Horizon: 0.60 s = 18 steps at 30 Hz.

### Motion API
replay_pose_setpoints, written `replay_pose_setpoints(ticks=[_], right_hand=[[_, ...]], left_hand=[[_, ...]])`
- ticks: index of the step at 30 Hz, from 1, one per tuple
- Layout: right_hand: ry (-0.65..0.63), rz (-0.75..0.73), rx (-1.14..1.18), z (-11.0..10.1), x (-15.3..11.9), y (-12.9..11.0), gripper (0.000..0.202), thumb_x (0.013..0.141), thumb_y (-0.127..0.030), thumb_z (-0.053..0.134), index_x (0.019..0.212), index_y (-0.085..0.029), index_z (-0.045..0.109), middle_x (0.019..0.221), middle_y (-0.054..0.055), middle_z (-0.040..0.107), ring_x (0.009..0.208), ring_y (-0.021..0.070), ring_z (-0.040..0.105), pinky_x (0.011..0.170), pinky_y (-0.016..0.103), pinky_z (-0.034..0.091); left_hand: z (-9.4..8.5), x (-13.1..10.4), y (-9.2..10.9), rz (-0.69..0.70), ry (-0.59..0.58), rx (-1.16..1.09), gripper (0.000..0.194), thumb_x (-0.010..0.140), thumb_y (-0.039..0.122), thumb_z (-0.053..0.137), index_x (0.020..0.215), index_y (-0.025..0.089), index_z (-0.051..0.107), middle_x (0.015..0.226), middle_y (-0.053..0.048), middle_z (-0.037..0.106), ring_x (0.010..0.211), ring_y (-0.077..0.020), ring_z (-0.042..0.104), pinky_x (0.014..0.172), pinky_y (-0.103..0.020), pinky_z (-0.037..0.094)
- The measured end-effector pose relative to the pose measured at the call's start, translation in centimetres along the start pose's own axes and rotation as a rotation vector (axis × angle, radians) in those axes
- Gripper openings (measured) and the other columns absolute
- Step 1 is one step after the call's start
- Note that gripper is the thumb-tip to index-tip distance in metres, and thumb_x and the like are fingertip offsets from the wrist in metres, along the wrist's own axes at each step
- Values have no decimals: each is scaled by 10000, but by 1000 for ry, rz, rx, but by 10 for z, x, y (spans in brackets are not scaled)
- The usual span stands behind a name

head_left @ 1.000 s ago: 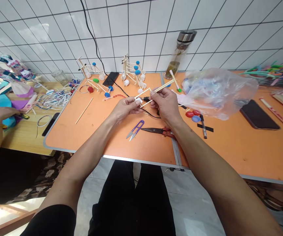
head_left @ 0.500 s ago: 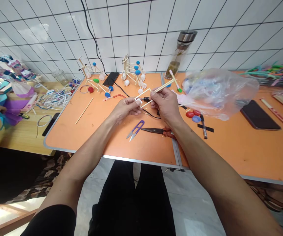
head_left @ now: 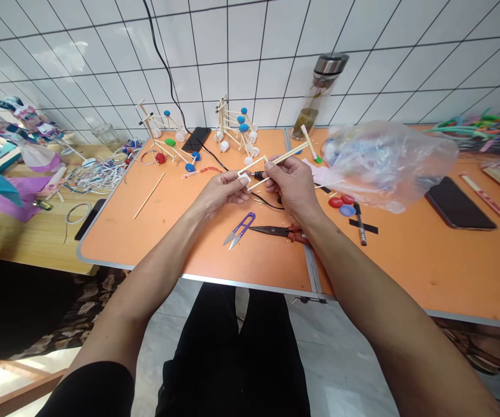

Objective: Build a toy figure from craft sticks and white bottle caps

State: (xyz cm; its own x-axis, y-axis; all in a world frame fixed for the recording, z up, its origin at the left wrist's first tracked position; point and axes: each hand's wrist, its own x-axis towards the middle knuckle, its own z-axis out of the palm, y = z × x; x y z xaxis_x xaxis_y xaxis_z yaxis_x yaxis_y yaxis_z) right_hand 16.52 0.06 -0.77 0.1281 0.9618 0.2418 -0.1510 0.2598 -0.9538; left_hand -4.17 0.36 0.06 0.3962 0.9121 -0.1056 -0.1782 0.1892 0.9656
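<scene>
Over a metal-edged orange tabletop (head_left: pixel 384 278), the left hand (head_left: pixel 221 194) is pinching one end of a wooden-stick frame (head_left: pixel 254 165) in its fingers, while the right hand (head_left: pixel 295 178) is clamping its fingers on the other side. Thread snips (head_left: pixel 236 238) and pliers (head_left: pixel 274 231) are lying nearer the front edge. A lidded bottle (head_left: pixel 307 113) is standing near the white tiled wall (head_left: pixel 250 40); grey flooring (head_left: pixel 332 341) is showing below.

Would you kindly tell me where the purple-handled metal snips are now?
In the head view, the purple-handled metal snips lie on the orange tabletop, just left of the red-handled metal pliers.
</scene>
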Motion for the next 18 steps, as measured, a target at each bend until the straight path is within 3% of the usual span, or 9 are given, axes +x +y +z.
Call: replay_pose_setpoints(ticks=[4, 10, 18], right_hand=[[12, -8, 11, 1, 0, 1, 589, 708, -671, 1033, 968, -233, 737, 740, -43, 745, 535, 100, 656, 476, 198, 566], [17, 5, 11, 1, 0, 0, 575, 702, -652, 1036, 967, -236, 739, 746, -43, 749, 543, 96, 655, 479, 194, 559], [33, 13, 21, 2, 1, -1, 604, 672, -669, 1056, 942, -235, 735, 729, -53, 726, 535, 95, 646, 473, 195, 563]], left_hand=[[3, -1, 3, -26, 20, -22, 422, 929, 474, 955, 1176, 167, 803, 842, -19, 824, 659, -116, 786, 672, -206, 623], [7, -1, 7, -80, 56, -70, 286, 1163, 379, 631, 1263, 149, 768, 814, -28, 811, 632, -120, 779, 653, -208, 610], [8, 0, 7, -121, 48, -119, 319, 1187, 369, 558, 1285, 131, 745, 807, -41, 807, 621, -126, 776, 652, -212, 614]])
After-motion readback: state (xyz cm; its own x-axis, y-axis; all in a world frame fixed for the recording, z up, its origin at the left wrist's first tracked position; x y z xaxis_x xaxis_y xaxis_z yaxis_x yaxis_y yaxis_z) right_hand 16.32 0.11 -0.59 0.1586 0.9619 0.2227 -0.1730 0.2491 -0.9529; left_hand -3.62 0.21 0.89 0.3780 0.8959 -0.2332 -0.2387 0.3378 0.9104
